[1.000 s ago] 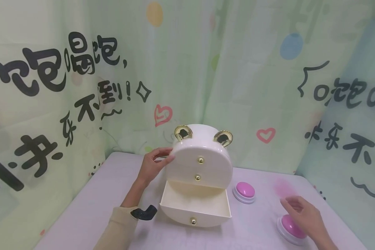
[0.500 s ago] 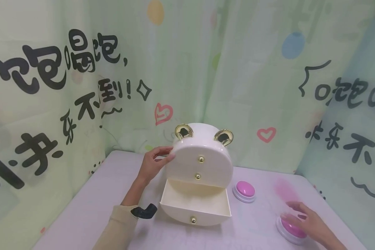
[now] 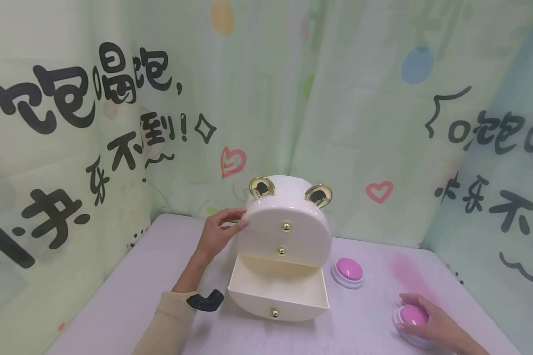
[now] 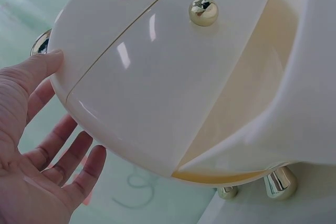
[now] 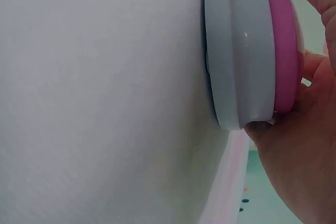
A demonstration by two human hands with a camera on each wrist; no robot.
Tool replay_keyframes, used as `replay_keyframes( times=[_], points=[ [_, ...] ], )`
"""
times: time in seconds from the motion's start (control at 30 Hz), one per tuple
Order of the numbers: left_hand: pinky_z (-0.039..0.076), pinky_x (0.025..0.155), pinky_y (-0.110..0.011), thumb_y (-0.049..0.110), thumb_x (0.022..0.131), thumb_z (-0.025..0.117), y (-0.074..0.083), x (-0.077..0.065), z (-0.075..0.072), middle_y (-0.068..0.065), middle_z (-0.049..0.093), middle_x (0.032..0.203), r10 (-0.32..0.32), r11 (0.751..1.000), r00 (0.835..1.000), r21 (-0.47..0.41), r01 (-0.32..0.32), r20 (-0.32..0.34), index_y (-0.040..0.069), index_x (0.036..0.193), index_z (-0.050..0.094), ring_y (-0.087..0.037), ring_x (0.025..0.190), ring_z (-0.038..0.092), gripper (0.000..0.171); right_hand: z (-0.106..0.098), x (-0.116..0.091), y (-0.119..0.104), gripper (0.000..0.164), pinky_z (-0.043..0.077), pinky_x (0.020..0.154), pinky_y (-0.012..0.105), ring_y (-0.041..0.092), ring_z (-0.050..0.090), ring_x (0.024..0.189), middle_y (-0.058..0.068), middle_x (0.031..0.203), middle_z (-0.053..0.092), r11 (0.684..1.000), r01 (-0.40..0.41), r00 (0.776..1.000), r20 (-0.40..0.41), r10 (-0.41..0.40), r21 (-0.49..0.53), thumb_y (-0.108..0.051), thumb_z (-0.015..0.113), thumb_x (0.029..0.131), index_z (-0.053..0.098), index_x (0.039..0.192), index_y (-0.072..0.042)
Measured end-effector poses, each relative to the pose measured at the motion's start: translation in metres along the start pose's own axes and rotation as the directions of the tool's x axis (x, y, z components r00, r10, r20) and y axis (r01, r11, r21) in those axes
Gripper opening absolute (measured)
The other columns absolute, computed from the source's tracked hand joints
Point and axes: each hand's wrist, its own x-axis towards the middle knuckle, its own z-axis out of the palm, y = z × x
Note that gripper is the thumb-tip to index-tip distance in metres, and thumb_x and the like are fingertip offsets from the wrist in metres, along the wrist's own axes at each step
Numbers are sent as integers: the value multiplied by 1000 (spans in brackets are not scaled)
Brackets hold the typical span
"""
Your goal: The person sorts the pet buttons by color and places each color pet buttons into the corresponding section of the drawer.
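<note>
A white storage box point(image 3: 288, 231) with gold ear-like ornaments and gold knobs stands mid-table, its lowest drawer point(image 3: 273, 286) pulled out and bare inside. My left hand point(image 3: 219, 231) steadies the box at its upper left side. In the left wrist view, the thumb point(image 4: 44, 66) lies on the front edge and the other fingers reach round the side. Over at the right, my right hand point(image 3: 435, 323) grips a round pink push button point(image 3: 413, 315) with a white base, thumb and fingers on opposite sides. The right wrist view shows the base point(image 5: 241, 51) close against the table; some fingers are hidden.
A second pink push button point(image 3: 349, 269) sits just right of the storage box. A pink smudge point(image 3: 406, 271) marks the white tabletop point(image 3: 368, 325) behind the right hand. Printed curtains point(image 3: 351, 123) enclose the table at the back and both sides.
My right hand has come down from above the front push button, and its thumb and fingers have spread round the sides. The left hand, the box and the other button stay put.
</note>
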Motion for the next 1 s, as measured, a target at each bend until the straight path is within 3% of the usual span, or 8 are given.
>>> replay_keyframes(
  times=[0.13, 0.27, 0.53, 0.8, 1.0],
  points=[
    [55, 86, -24, 18, 91, 80, 0, 0, 0, -11, 70, 125, -2, 1000, 1000, 5, 2, 0, 8, 126, 72, -26, 114, 65, 37, 1, 1, -3, 78, 53, 85, 32, 13, 58, 111, 23, 138, 59, 999, -46, 999, 22, 47, -25, -40, 86, 81, 55, 139, 0],
    [55, 86, -23, 18, 91, 80, 0, 1, 0, -11, 71, 124, -2, 1000, 1000, 7, 2, -4, 8, 126, 72, -26, 114, 65, 37, 1, 2, -6, 82, 54, 89, 49, 37, 57, 117, 27, 141, 54, 996, -93, 994, 58, 93, -10, -43, 85, 82, 51, 143, 1],
    [55, 85, -23, 16, 91, 79, 0, 1, 0, -12, 71, 123, 7, 1000, 1000, -1, -7, -7, 7, 125, 72, -26, 113, 66, 36, 3, 0, -5, 81, 53, 86, 42, 33, 58, 113, 24, 140, 56, 995, -99, 994, 42, 100, -20, -45, 85, 80, 53, 142, -3],
    [56, 85, -24, 17, 91, 80, 1, -1, 0, -11, 71, 123, 2, 1000, 1000, 4, -2, -10, 8, 124, 73, -26, 113, 66, 35, 5, 0, -8, 91, 51, 93, 61, 40, 55, 118, 28, 146, 49, 975, -221, 973, 85, 217, 41, -55, 83, 80, 47, 148, -5],
    [55, 86, -26, 18, 91, 79, 1, -1, 0, -10, 71, 124, -3, 1000, 1000, 12, 3, -11, 8, 124, 72, -27, 113, 66, 35, 5, -1, -7, 88, 50, 93, 61, 42, 54, 120, 29, 146, 49, 979, -199, 979, 51, 196, 46, -51, 83, 82, 48, 147, -3]
  ],
)
